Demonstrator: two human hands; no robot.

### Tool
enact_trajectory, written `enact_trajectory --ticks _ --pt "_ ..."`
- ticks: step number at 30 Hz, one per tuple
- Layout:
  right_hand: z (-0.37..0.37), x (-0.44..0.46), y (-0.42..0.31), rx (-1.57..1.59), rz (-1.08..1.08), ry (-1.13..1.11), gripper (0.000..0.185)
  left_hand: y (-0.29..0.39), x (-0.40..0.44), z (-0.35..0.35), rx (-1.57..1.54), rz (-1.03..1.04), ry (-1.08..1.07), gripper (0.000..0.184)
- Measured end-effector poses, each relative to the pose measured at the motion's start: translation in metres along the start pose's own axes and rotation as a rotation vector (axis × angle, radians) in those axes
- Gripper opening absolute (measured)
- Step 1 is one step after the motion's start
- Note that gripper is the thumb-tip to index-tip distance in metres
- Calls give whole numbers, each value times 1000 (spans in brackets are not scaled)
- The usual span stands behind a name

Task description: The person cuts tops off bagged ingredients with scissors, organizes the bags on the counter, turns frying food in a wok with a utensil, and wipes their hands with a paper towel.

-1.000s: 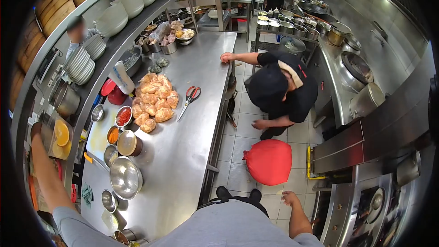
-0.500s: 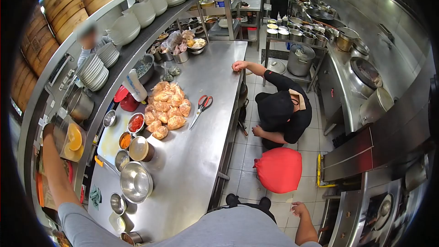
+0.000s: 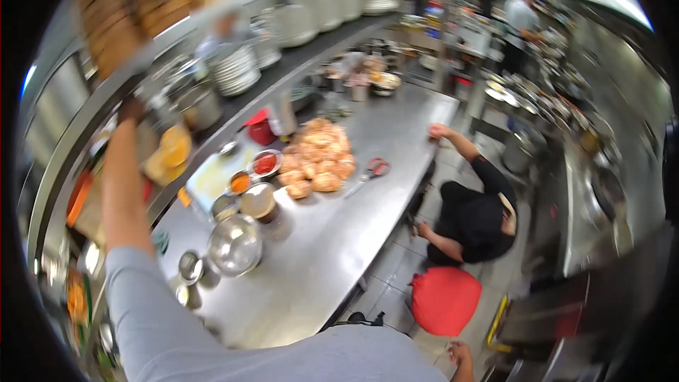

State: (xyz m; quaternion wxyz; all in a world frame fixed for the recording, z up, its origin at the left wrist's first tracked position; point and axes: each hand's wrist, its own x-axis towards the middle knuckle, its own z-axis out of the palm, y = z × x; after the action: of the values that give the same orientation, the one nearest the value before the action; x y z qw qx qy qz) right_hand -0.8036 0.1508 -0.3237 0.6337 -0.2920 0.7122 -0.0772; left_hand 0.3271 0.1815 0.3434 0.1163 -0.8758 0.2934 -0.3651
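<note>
My left arm reaches up to the shelf side at the left, where my left hand (image 3: 131, 108) is dark and smeared by motion. Its fingers cannot be made out. Close by stand a clear tub with orange contents (image 3: 174, 147) and a metal pot (image 3: 199, 107). Low at the right hangs my right hand (image 3: 460, 354), loosely open with nothing visible in it, just below a red bulging bag or cover (image 3: 445, 301) near the floor. On the steel table (image 3: 304, 255) lie a heap of bagged orange-tinted portions (image 3: 318, 152) and red-handled scissors (image 3: 369, 174).
Metal bowls (image 3: 235, 245), a bowl of red food (image 3: 265, 163) and a cutting board (image 3: 216, 180) occupy the table's left side. A person in black (image 3: 477, 219) crouches at its right edge, one hand touching it. Stacked plates (image 3: 235, 72) line the shelf above.
My view has swung left and blurred, so the table appears shifted right and up. My left arm still reaches to the shelf; my right hand stays low. The person in black remains crouched.
</note>
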Motion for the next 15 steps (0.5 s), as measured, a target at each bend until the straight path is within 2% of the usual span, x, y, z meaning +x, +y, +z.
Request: enact_trajectory --ticks 1,2,3,4,5,6,8,10,12,13,14,15 --pt "0 1 -5 -10 17 -6 45 25 -15 -48 -435 -252 75 46" --pt "2 0 -13 -19 35 -9 44 14 6 -24 -378 -132 289 45" --pt "3 3 -14 -98 -43 -19 34 18 7 -34 -97 -34 208 45" --pt "1 7 -13 -163 -118 -23 27 37 -8 -64 -352 8 443 42" --pt "-1 14 -16 -240 -105 -43 31 46 -17 -87 -229 17 370 40" --pt "-4 18 -18 -307 -88 -53 34 51 -16 -95 -285 16 232 38" --pt "-7 18 -33 -209 -83 -130 31 81 -57 -145 -433 38 71 33" --pt "-3 0 -55 -433 -183 -136 30 98 -81 -176 -500 89 -49 36" --pt "-2 13 -62 -487 -231 -143 25 111 -96 -186 -645 157 -20 30" --pt "5 8 -77 -491 -248 -132 29 125 -115 -206 -661 158 82 23" --pt "16 -5 -98 -492 -265 -119 33 135 -128 -221 -662 157 84 23" --pt "26 -17 -116 -424 -350 -173 29 146 -138 -233 -835 190 172 21"
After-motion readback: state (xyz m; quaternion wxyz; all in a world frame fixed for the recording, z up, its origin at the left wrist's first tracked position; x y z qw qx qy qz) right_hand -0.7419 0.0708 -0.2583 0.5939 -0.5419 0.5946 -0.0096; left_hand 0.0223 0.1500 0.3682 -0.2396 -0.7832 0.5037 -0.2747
